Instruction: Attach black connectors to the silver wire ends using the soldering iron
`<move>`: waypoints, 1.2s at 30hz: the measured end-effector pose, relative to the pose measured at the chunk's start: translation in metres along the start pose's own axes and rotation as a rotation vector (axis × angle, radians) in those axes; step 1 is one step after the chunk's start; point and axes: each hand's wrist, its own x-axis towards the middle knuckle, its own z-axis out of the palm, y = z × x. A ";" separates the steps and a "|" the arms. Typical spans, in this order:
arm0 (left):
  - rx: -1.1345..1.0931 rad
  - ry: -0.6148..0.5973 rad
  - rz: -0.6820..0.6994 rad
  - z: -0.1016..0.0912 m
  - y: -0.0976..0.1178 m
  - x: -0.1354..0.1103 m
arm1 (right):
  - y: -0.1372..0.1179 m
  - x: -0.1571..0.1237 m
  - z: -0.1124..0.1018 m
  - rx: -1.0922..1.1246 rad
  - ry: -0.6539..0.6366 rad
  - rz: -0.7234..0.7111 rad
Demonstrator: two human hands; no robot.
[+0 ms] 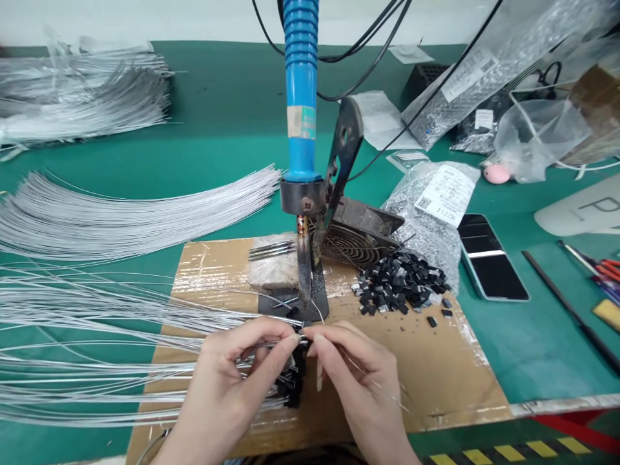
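Observation:
Both hands meet just below the tip of an upright soldering iron with a blue handle, clamped in a metal stand. My left hand is closed, thumb and forefinger pinching the end of a thin white wire. My right hand is closed too, its fingertips almost touching the left ones. Thin solder wire runs through its fingers, and a curved end rises beside the iron's tip. What exactly lies between the fingertips is partly hidden. Under the hands, black end pieces sit on a row of white wires.
Cardboard covers the green table. Loose black pieces are piled right of a small fan. A phone, a dark rod and a bubble-wrap bag lie right. Bundled white wires lie left.

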 end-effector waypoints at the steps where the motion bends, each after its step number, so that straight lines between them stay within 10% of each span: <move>1: 0.002 -0.010 -0.006 0.000 -0.001 0.000 | 0.000 0.000 0.001 0.023 -0.002 0.019; 11: -0.097 0.018 -0.192 0.007 0.004 -0.006 | -0.006 0.002 0.013 0.317 0.064 0.300; 36: -0.085 -0.020 -0.205 0.005 0.007 -0.007 | 0.002 0.008 0.005 0.555 -0.042 0.418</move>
